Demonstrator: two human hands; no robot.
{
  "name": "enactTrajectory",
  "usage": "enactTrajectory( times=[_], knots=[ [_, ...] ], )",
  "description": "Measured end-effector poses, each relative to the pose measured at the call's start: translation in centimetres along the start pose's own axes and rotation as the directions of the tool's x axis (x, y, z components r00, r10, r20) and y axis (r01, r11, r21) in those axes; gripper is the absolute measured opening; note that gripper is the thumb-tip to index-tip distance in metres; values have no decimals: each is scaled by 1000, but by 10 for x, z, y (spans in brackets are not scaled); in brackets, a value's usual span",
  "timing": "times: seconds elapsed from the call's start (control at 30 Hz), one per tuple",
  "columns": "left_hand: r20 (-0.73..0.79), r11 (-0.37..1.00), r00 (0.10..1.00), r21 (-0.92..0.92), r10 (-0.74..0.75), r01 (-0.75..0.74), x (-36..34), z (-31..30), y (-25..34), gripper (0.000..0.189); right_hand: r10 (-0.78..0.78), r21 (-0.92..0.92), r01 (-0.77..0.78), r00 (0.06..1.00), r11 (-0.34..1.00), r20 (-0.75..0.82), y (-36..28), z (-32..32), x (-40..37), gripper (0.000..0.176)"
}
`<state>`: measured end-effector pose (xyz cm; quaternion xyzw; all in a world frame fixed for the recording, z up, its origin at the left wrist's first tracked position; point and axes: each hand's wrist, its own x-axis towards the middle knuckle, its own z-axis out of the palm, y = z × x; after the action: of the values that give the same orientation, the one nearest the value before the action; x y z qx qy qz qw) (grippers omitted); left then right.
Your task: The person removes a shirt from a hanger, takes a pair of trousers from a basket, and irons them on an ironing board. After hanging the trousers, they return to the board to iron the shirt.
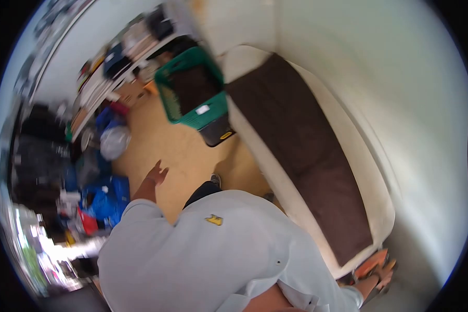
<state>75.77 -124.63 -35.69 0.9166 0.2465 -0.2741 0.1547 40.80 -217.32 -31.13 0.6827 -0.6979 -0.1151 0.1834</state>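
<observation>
My left hand (157,172) is held out in the air over the tan floor (182,151), fingers spread, holding nothing. My right hand (382,273) reaches back to the near end of a white mattress (275,182) and is curled around an orange edge (370,263) there. A long dark brown blanket (301,151) lies along the mattress top. My white shirt (208,255) fills the lower middle of the view. One shoe (216,180) shows beyond it.
A green laundry basket (192,88) with dark cloth inside stands at the mattress's far end, above a black box (217,132). Shelves of folded things (114,67), blue bags (106,200) and a grey bundle (114,141) crowd the left. A pale wall (400,104) runs along the right.
</observation>
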Motion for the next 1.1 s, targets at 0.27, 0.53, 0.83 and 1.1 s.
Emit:
enactTrajectory(
  times=[0.27, 0.53, 0.83, 1.1],
  knots=[
    [225, 968, 947, -54, -228, 245, -7, 82, -135, 78, -451, 121, 847, 390, 518, -803, -298, -10, -208, 70],
    [346, 865, 883, -276, -316, 418, -37, 143, -290, 65, -578, 429, 390, -602, -815, -551, -394, -206, -699, 48],
    [368, 623, 766, -446, -527, 643, -68, 247, -450, 60, -413, 135, 498, -818, -857, 400, -553, -62, -853, 26],
    [445, 410, 716, -604, -537, 683, -12, 220, -459, 65, -556, 280, 746, -647, -605, 521, -607, -77, -993, 32]
  ],
)
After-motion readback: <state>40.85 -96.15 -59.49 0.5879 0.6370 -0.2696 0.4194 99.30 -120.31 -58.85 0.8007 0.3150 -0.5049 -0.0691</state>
